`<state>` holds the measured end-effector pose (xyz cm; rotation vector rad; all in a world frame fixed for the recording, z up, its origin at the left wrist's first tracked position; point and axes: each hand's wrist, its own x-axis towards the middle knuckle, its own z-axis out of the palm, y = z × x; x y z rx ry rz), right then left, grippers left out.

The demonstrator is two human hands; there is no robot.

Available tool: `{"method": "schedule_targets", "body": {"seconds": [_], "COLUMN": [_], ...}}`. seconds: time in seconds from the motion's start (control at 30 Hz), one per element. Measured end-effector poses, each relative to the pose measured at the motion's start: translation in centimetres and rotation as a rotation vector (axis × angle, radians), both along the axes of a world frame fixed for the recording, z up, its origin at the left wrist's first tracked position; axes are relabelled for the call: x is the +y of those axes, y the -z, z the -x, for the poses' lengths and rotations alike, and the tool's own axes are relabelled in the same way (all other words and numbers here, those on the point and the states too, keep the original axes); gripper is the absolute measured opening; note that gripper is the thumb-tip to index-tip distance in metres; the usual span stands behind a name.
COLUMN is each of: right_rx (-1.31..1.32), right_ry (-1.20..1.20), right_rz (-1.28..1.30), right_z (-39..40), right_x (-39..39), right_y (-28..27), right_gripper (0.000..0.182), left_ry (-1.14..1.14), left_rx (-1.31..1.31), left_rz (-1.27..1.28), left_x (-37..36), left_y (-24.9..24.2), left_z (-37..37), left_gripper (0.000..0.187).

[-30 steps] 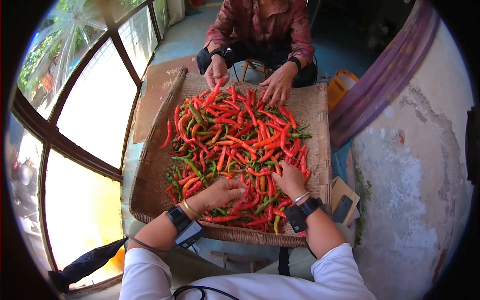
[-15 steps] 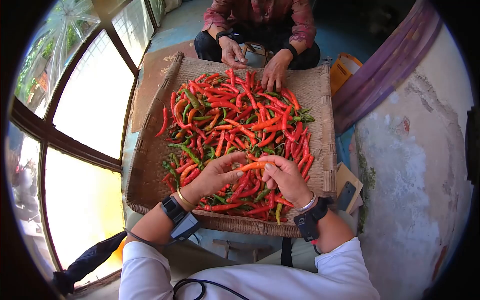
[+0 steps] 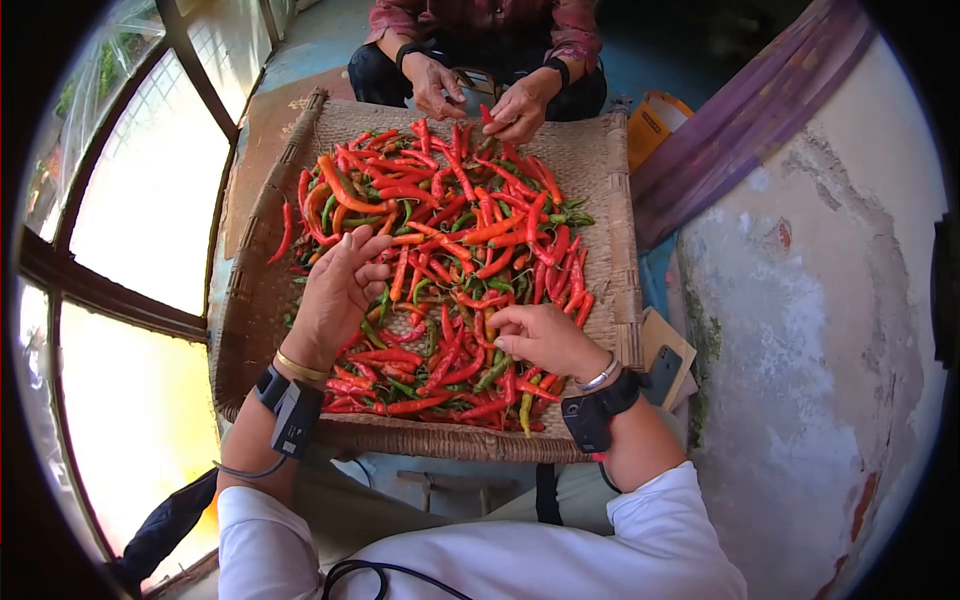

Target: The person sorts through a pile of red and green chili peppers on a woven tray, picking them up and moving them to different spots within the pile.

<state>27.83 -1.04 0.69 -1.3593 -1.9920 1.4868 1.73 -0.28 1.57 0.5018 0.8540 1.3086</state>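
Red, orange and green chili peppers (image 3: 455,365) lie heaped in a shallow woven tray (image 3: 624,250). My left hand (image 3: 345,280) is raised over the left side of the heap, its fingers loosely bent and apart, with nothing seen in them. A large orange chili pepper (image 3: 338,182) rests on the heap just beyond its fingertips. My right hand (image 3: 550,338) is low over the right of the heap, fingers curled, a gap showing between thumb and index finger. Chili peppers lie right beneath its fingertips.
Across the tray a person's hands (image 3: 515,108) hold a red chili pepper (image 3: 486,114). A phone (image 3: 662,372) lies on a pale board at the right, near a stained wall (image 3: 800,330). An orange bag (image 3: 655,130) stands by the purple curtain (image 3: 745,130). Windows line the left.
My hands have moved apart, the left going forward and left. The orange chili pepper has left them and an orange one now lies on the far left of the heap. The view has shifted.
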Motion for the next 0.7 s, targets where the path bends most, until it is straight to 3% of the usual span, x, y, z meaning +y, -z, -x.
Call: {"method": "schedule_targets", "body": {"seconds": [0.07, 0.13, 0.2, 0.43, 0.53, 0.6, 0.63, 0.7], "right_rx": [-0.206, -0.312, -0.47, -0.581, -0.349, 0.099, 0.3, 0.529], "right_ry": [-0.321, -0.462, -0.491, -0.53, -0.481, -0.13, 0.057, 0.145], "right_rz": [-0.27, -0.356, -0.345, -0.514, -0.556, -0.074, 0.291, 0.4], "right_z": [0.1, 0.5, 1.2, 2.1, 1.7, 1.9, 2.0, 1.9], "right_x": [-0.5, -1.2, -2.1, -3.2, -2.4, -2.0, -2.2, -2.0], "right_y": [1.7, 2.9, 2.7, 2.9, 0.7, -0.8, -1.9, -1.3], "right_gripper": [0.03, 0.037, 0.033, 0.021, 0.015, 0.011, 0.011, 0.012], "left_ry": [0.116, 0.175, 0.432, 0.579, 0.632, 0.666, 0.724, 0.811], "left_rx": [0.1, 0.132, 0.223, 0.442, 0.472, 0.479, 0.461, 0.385], "left_rz": [0.042, 0.09, 0.119, 0.081, -0.026, -0.125, -0.181, -0.156], "left_x": [-0.5, -0.8, -1.7, -2.4, -2.7, -3.0, -3.3, -4.0], "left_y": [1.0, 2.4, 2.7, 3.2, 3.4, 3.2, 2.9, 2.3], "left_z": [-0.3, -1.4, -1.4, -2.5, -2.9, -3.2, -3.4, -3.8], "left_gripper": [0.039, 0.035, 0.029, 0.023, 0.025, 0.027, 0.028, 0.028]}}
